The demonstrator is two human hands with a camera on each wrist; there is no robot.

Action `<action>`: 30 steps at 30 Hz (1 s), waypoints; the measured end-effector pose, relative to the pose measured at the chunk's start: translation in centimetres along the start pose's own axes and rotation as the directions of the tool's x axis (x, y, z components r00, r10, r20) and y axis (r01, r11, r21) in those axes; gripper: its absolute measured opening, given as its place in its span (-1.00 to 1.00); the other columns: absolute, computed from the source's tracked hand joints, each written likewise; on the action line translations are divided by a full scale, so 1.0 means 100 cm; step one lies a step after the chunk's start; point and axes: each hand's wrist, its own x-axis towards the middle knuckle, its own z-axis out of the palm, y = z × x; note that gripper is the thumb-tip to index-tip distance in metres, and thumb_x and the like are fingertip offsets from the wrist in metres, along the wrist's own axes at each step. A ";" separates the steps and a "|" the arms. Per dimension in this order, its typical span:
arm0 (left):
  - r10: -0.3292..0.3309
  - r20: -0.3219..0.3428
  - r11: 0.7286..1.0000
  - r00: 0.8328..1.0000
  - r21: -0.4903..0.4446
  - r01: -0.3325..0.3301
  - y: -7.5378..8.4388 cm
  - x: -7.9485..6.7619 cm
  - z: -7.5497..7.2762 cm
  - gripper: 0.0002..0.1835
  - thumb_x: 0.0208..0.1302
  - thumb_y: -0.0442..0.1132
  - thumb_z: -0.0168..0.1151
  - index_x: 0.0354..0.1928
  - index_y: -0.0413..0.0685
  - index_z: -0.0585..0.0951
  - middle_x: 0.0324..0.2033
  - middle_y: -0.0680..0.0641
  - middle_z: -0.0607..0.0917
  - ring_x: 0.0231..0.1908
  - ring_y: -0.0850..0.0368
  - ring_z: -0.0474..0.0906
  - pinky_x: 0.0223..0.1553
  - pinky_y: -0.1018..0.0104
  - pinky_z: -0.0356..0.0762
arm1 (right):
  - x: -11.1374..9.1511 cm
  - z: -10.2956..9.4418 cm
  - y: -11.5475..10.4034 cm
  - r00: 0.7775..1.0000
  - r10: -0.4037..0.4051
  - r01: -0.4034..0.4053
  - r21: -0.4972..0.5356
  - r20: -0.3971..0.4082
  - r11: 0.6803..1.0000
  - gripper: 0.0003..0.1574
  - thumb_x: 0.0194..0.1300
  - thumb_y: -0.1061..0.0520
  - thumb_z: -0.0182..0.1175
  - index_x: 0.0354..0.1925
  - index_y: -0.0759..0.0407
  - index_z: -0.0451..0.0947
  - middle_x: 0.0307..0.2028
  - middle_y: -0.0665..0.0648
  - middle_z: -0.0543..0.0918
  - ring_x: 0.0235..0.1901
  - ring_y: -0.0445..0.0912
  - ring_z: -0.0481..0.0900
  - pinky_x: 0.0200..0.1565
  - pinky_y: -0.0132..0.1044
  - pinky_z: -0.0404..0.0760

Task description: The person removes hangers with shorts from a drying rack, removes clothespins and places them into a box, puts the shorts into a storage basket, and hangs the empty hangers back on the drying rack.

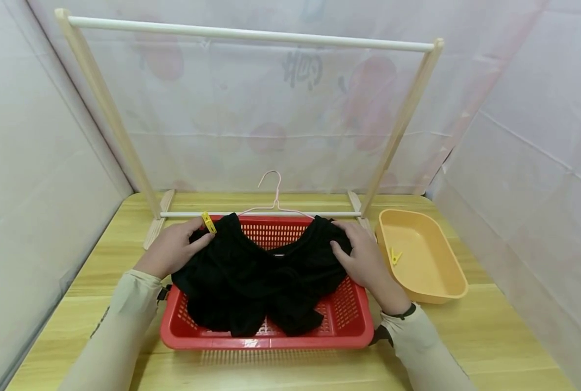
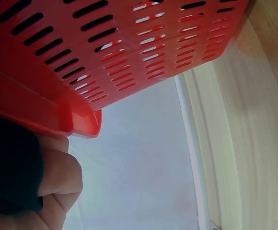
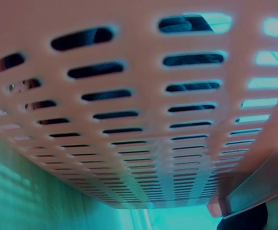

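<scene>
A black shirt [image 1: 251,282] with a wide neckline lies over the red basket, a pink wire hanger [image 1: 277,198] inside its shoulders and the hook pointing up. My left hand [image 1: 175,247] grips the shirt's left shoulder. Close to those fingertips a yellow clothespin [image 1: 208,222] sits at the shoulder; whether it bites the cloth or the hanger I cannot tell. On the other shoulder my right hand [image 1: 361,255] holds the cloth between thumb and fingers. In the left wrist view, curled fingers [image 2: 60,179] show around dark cloth [image 2: 9,163].
The red perforated basket [image 1: 270,342] stands on the wooden table [image 1: 495,326]. Behind it rises a wooden rack with a white top bar [image 1: 251,33] and a low bar. At right, an orange tray [image 1: 424,250] contains another yellow clothespin [image 1: 395,256]. Pale curtains surround the table.
</scene>
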 end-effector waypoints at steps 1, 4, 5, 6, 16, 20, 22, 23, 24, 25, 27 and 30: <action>0.003 -0.001 1.000 1.000 -0.002 -0.003 0.000 0.000 0.001 -0.68 0.58 0.06 0.13 -0.33 0.07 0.41 -0.61 0.04 0.36 -0.57 0.15 0.36 -0.40 0.19 0.34 | -0.001 0.000 0.000 1.000 0.000 0.000 -0.002 0.000 1.000 -0.44 0.42 0.12 0.28 0.31 0.26 0.50 0.20 0.28 0.61 0.24 0.19 0.53 0.27 0.19 0.39; 0.020 -0.011 1.000 1.000 -0.008 -0.020 -0.001 -0.001 0.001 -0.79 0.58 0.04 0.13 -0.18 0.11 0.55 -0.45 0.02 0.62 -0.42 0.12 0.57 -0.30 0.09 0.49 | -0.002 -0.001 -0.001 1.000 0.001 -0.001 -0.008 -0.001 1.000 -0.45 0.42 0.11 0.28 0.31 0.26 0.50 0.19 0.28 0.62 0.23 0.19 0.53 0.27 0.19 0.39; 0.024 -0.015 1.000 1.000 -0.012 -0.024 0.000 -0.001 0.002 -0.81 0.58 0.03 0.13 -0.13 0.13 0.58 -0.39 0.01 0.67 -0.36 0.10 0.61 -0.26 0.06 0.52 | -0.002 -0.001 -0.001 1.000 0.001 -0.001 -0.008 -0.002 1.000 -0.45 0.42 0.11 0.28 0.30 0.25 0.51 0.19 0.27 0.62 0.23 0.18 0.53 0.27 0.18 0.39; 0.028 -0.017 0.999 0.999 -0.014 -0.028 0.000 -0.001 0.002 -0.82 0.58 0.03 0.13 -0.10 0.14 0.60 -0.34 0.00 0.71 -0.32 0.09 0.65 -0.23 0.03 0.54 | -0.002 -0.001 -0.001 1.000 -0.001 0.001 -0.007 -0.003 1.000 -0.45 0.42 0.11 0.28 0.31 0.25 0.51 0.19 0.28 0.62 0.23 0.19 0.53 0.27 0.18 0.39; 0.034 -0.017 0.999 0.999 0.000 -0.034 -0.001 0.003 0.001 -0.78 0.60 0.04 0.11 -0.16 0.10 0.56 -0.44 0.02 0.64 -0.33 0.07 0.64 -0.23 0.02 0.52 | 0.002 -0.001 0.004 0.995 -0.094 0.094 0.011 -0.022 0.996 -0.42 0.39 0.22 0.28 0.32 0.33 0.47 0.18 0.33 0.60 0.21 0.23 0.52 0.24 0.21 0.41; 0.037 -0.030 0.999 0.999 -0.002 -0.037 0.000 0.006 0.004 -0.78 0.59 0.04 0.11 -0.07 0.11 0.60 -0.27 -0.05 0.74 -0.21 -0.01 0.71 -0.14 -0.06 0.59 | 0.009 -0.015 0.010 0.985 -0.156 0.160 -0.048 0.068 0.986 -0.35 0.41 0.22 0.30 0.37 0.37 0.36 0.21 0.39 0.52 0.22 0.26 0.47 0.23 0.22 0.42; 0.034 -0.026 0.999 0.999 -0.005 -0.034 0.001 0.005 0.005 -0.78 0.59 0.04 0.11 -0.08 0.11 0.60 -0.28 -0.04 0.73 -0.23 0.00 0.70 -0.15 -0.05 0.59 | 0.015 -0.029 0.006 0.974 -0.191 0.203 -0.096 0.118 0.975 -0.33 0.42 0.19 0.32 0.37 0.37 0.35 0.19 0.38 0.52 0.19 0.26 0.48 0.19 0.22 0.46; 0.033 -0.021 0.999 0.999 -0.005 -0.033 0.001 0.004 0.004 -0.78 0.60 0.04 0.10 -0.11 0.10 0.59 -0.33 -0.02 0.71 -0.26 0.03 0.68 -0.17 -0.03 0.57 | 0.020 -0.038 0.002 0.968 -0.213 0.229 -0.118 0.136 0.966 -0.35 0.41 0.18 0.34 0.34 0.37 0.39 0.17 0.38 0.53 0.17 0.26 0.49 0.17 0.21 0.49; 0.033 -0.021 0.999 0.999 -0.004 -0.033 0.002 0.003 0.004 -0.79 0.60 0.04 0.11 -0.13 0.11 0.58 -0.37 0.00 0.69 -0.28 0.05 0.67 -0.19 0.00 0.56 | 0.025 -0.046 -0.004 0.960 -0.238 0.258 -0.132 0.151 0.957 -0.40 0.40 0.18 0.35 0.30 0.36 0.43 0.13 0.36 0.55 0.13 0.25 0.52 0.13 0.19 0.52; 0.033 -0.017 0.999 0.999 -0.004 -0.033 0.002 0.003 0.004 -0.78 0.60 0.04 0.10 -0.19 0.10 0.55 -0.45 0.02 0.62 -0.35 0.07 0.62 -0.23 0.03 0.52 | 0.031 -0.055 -0.012 0.951 -0.262 0.286 -0.146 0.161 0.947 -0.46 0.39 0.18 0.37 0.24 0.35 0.49 0.10 0.34 0.57 0.10 0.23 0.55 0.10 0.17 0.56; 0.036 -0.019 0.999 0.999 -0.006 -0.037 0.003 0.002 0.004 -0.77 0.60 0.02 0.11 -0.22 0.10 0.53 -0.49 0.03 0.58 -0.38 0.08 0.59 -0.25 0.05 0.49 | 0.044 -0.068 -0.032 0.931 -0.314 0.346 -0.169 0.187 0.923 -0.59 0.38 0.18 0.38 0.12 0.29 0.58 0.02 0.27 0.62 0.02 0.17 0.59 0.02 0.09 0.60; 0.049 -0.032 0.999 0.998 -0.007 -0.049 0.005 0.002 0.005 -0.80 0.60 -0.01 0.12 -0.15 0.08 0.58 -0.39 -0.01 0.67 -0.30 0.02 0.66 -0.20 -0.01 0.55 | 0.063 -0.073 -0.069 0.871 -0.399 0.460 -0.194 0.286 0.866 -0.73 0.39 0.18 0.37 0.02 0.21 0.63 -0.05 0.18 0.63 -0.09 0.07 0.63 -0.07 -0.03 0.63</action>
